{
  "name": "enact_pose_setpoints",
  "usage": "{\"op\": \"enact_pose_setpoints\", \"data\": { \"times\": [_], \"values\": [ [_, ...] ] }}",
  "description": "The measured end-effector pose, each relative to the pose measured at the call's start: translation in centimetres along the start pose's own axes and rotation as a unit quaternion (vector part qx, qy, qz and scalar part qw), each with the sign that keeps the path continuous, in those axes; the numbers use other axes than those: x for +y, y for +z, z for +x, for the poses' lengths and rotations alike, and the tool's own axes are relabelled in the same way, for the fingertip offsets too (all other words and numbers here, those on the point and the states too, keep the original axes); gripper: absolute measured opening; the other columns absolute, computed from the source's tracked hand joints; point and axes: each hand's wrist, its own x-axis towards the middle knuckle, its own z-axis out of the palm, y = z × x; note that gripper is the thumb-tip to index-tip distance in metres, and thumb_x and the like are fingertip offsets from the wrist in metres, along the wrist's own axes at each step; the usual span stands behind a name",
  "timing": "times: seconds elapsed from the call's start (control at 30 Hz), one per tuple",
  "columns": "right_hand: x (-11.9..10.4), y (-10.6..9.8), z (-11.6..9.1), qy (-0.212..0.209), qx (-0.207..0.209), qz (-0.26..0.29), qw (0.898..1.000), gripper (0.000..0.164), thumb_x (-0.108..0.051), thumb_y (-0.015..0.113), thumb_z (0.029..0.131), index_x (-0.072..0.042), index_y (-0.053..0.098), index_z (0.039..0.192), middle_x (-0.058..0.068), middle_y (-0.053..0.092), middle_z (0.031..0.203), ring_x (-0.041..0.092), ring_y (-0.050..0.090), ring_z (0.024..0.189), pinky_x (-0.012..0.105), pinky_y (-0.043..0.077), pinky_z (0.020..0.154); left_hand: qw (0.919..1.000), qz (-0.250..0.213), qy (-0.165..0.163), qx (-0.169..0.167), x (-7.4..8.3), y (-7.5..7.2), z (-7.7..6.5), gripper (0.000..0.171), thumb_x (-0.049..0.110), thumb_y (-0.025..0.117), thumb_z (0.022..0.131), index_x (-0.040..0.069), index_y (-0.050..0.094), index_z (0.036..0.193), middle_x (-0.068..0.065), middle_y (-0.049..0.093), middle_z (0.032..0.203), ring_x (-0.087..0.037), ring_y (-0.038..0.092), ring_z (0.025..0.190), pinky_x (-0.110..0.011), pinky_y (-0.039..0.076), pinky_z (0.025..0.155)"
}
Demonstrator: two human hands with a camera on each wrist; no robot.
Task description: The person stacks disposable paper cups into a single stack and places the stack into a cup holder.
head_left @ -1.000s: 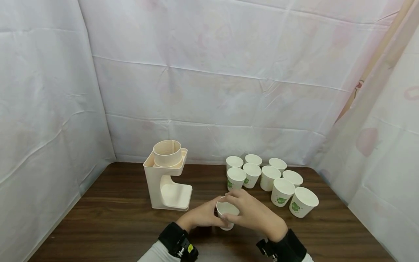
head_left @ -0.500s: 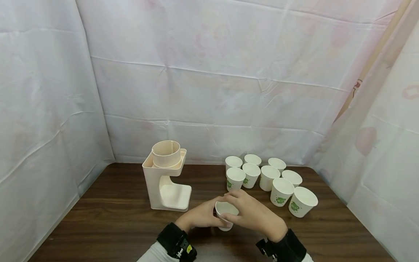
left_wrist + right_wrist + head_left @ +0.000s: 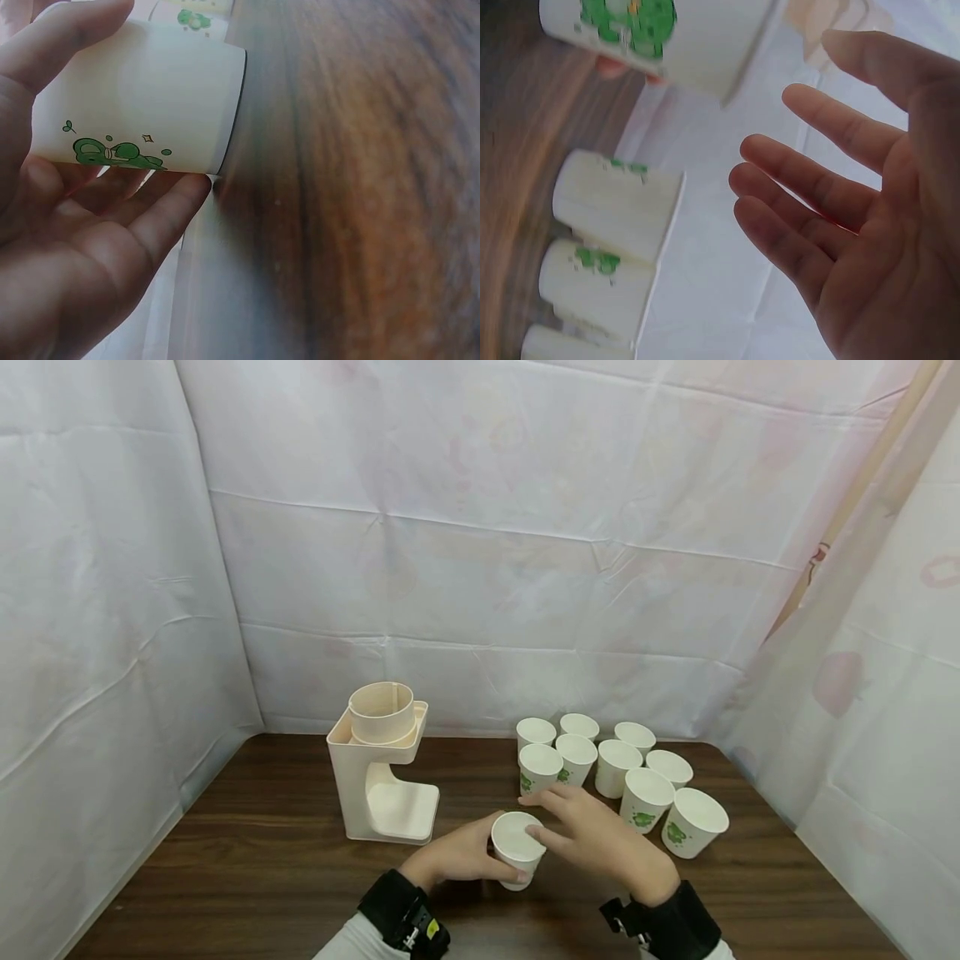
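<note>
Low at the table's front middle, my left hand (image 3: 467,853) grips a white paper cup (image 3: 517,847) with thumb and fingers around its side. In the left wrist view that cup (image 3: 142,97) shows a green cartoon print, its base close to the wood. My right hand (image 3: 592,835) is just right of the cup, fingers spread and holding nothing. The right wrist view has the right hand (image 3: 855,195) apart from the cup (image 3: 675,37), its palm facing it.
Several white paper cups (image 3: 648,800) with green prints stand grouped at the back right of the dark wooden table (image 3: 247,877). A cream stand (image 3: 352,785) with a round cup-like holder (image 3: 382,714) on top is left of my hands. White cloth (image 3: 480,568) hangs behind.
My right hand has let go of the cup's rim and moved right, its fingers spreading. The left hand still grips the cup in about the same place.
</note>
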Motion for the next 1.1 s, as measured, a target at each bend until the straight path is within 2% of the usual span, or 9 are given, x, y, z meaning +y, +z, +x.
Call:
{"op": "enact_pose_setpoints", "data": {
  "times": [0.07, 0.17, 0.43, 0.7, 0.9, 1.1],
  "values": [
    [0.4, -0.5, -0.3, 0.014, 0.011, 0.0, 1.0, 0.029, -0.036, 0.059, 0.091, -0.028, 0.058, 0.119, -0.004, 0.057, 0.117, 0.008, 0.048, 0.11, 0.037, 0.05, 0.085, 0.9999, 0.006, -0.006, 0.005, 0.0, 0.0, 0.0, 0.064, 0.032, 0.079, 0.073, 0.023, 0.045, 0.127, 0.007, 0.06, 0.111, -0.009, 0.055, 0.1, -0.034, 0.045, 0.088],
    [1.2, -1.1, -0.7, 0.03, 0.025, -0.007, 0.999, 0.031, -0.036, 0.06, 0.091, -0.028, 0.057, 0.12, -0.004, 0.058, 0.113, 0.008, 0.05, 0.106, 0.038, 0.05, 0.082, 0.9999, 0.01, -0.011, 0.008, 0.1, 0.0, 0.0, 0.063, 0.031, 0.079, 0.073, 0.022, 0.046, 0.126, 0.007, 0.061, 0.111, -0.009, 0.055, 0.1, -0.034, 0.044, 0.088],
    [3.5, -2.2, -1.5, 0.062, 0.054, -0.028, 0.996, 0.033, -0.034, 0.064, 0.088, -0.019, 0.06, 0.117, -0.001, 0.061, 0.116, 0.015, 0.052, 0.109, 0.043, 0.048, 0.087, 0.9996, 0.018, -0.016, 0.015, 0.5, 0.1, -0.2, 0.064, 0.028, 0.08, 0.071, 0.02, 0.046, 0.125, 0.006, 0.061, 0.11, -0.008, 0.055, 0.099, -0.034, 0.044, 0.089],
    [5.4, -2.4, -1.9, 0.088, 0.049, -0.035, 0.994, 0.038, -0.033, 0.063, 0.089, -0.015, 0.06, 0.122, 0.012, 0.06, 0.12, 0.029, 0.05, 0.114, 0.052, 0.044, 0.091, 0.9996, 0.014, -0.017, 0.019, 0.5, 0.2, -0.2, 0.064, 0.027, 0.081, 0.071, 0.019, 0.047, 0.125, 0.006, 0.061, 0.11, -0.008, 0.054, 0.1, -0.034, 0.043, 0.09],
    [6.6, -2.5, -2.4, 0.118, 0.055, -0.05, 0.99, 0.036, -0.031, 0.063, 0.089, -0.011, 0.061, 0.119, 0.011, 0.062, 0.116, 0.028, 0.052, 0.109, 0.051, 0.045, 0.088, 0.9995, 0.017, -0.021, 0.016, 0.4, 0.2, -0.2, 0.064, 0.03, 0.081, 0.071, 0.021, 0.047, 0.125, 0.007, 0.061, 0.11, -0.008, 0.054, 0.101, -0.034, 0.043, 0.09],
    [7.9, -2.6, -3.1, 0.146, 0.077, -0.076, 0.983, 0.035, -0.027, 0.066, 0.086, -0.006, 0.063, 0.114, 0.016, 0.06, 0.111, 0.036, 0.049, 0.103, 0.055, 0.042, 0.085, 0.9996, 0.015, -0.018, 0.013, 0.5, 0.1, -0.2, 0.065, 0.029, 0.081, 0.071, 0.021, 0.047, 0.126, 0.007, 0.061, 0.111, -0.008, 0.054, 0.101, -0.034, 0.042, 0.091]
  ]
}}
